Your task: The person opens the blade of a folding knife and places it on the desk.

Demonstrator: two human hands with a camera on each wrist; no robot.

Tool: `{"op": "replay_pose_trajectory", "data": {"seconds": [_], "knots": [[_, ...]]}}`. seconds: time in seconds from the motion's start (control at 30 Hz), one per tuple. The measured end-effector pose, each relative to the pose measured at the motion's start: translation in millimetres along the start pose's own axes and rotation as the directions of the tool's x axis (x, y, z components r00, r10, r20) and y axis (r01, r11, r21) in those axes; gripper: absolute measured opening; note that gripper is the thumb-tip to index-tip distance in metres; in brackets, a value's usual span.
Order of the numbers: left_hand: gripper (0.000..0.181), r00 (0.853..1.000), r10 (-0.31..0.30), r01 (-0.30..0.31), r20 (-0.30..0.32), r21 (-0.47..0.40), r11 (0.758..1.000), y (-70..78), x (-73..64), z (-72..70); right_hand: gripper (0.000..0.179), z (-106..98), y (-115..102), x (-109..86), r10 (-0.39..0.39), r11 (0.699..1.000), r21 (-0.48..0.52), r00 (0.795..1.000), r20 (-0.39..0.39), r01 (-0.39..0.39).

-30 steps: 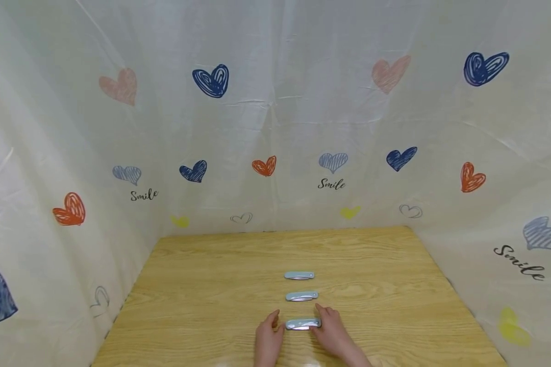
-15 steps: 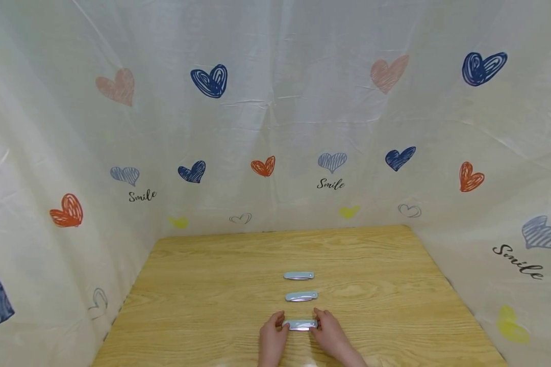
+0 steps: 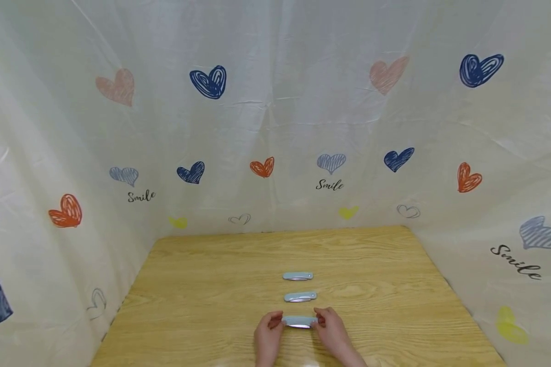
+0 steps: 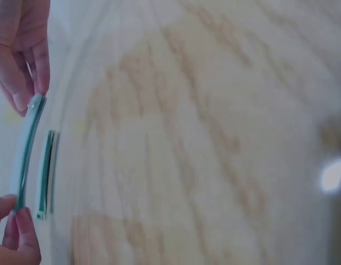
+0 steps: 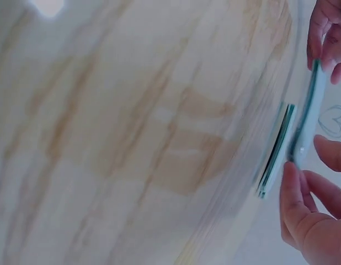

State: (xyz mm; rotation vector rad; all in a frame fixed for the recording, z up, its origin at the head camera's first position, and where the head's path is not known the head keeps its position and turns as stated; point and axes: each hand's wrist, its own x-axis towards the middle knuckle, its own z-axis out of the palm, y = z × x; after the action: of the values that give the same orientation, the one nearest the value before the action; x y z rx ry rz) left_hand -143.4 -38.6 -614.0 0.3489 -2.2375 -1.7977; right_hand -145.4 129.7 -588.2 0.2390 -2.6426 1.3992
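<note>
A folded pocket knife (image 3: 299, 321) with a pale blue handle and a silver blade edge lies crosswise between both hands, nearest the person. Its left end is pinched between the thumb and fingers of my left hand (image 3: 269, 334). My right hand (image 3: 332, 331) holds the other end; in the right wrist view a fingertip sits right at that end and the thumb (image 5: 330, 153) stands a little off it. The left wrist view shows the knife (image 4: 28, 152) raised, tilted edge-on. Two matching folded knives, a middle one (image 3: 300, 296) and a far one (image 3: 297, 276), lie beyond it.
The wood-grain table (image 3: 202, 285) carries the knives in a column. A white curtain (image 3: 275, 122) printed with hearts and "Smile" words stands around its back and sides.
My left hand has come in to the nearest knife's left end and taken hold of it. Both hands have then raised that knife slightly. The other two knives stay put.
</note>
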Motion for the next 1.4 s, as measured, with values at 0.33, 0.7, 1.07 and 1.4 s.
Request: {"op": "replay_pose_trajectory", "data": {"seconds": [0.33,0.7,1.07,1.4], "knots": [[0.035,0.972,-0.207,0.235,0.113,-0.524,0.818,23.0,8.1,-7.2,0.026,1.6,-5.4,4.3,0.126,0.935,0.341,0.99,-0.055,-0.1],[0.022,0.992,-0.061,0.115,0.108,-0.616,0.779,62.0,11.3,-11.1,0.045,-15.7,-18.8,5.3,0.059,0.664,0.695,0.946,0.32,-0.276],[0.027,0.969,0.111,0.001,0.219,-0.457,0.889,83.7,7.6,-12.4,0.047,-23.6,-50.1,5.7,0.125,0.72,0.629,0.947,0.297,-0.292],[0.022,0.909,0.036,0.124,0.414,-0.352,0.928,87.2,3.2,-19.9,0.039,-29.8,-59.7,3.2,0.206,0.669,0.658,0.936,0.284,-0.347]]}}
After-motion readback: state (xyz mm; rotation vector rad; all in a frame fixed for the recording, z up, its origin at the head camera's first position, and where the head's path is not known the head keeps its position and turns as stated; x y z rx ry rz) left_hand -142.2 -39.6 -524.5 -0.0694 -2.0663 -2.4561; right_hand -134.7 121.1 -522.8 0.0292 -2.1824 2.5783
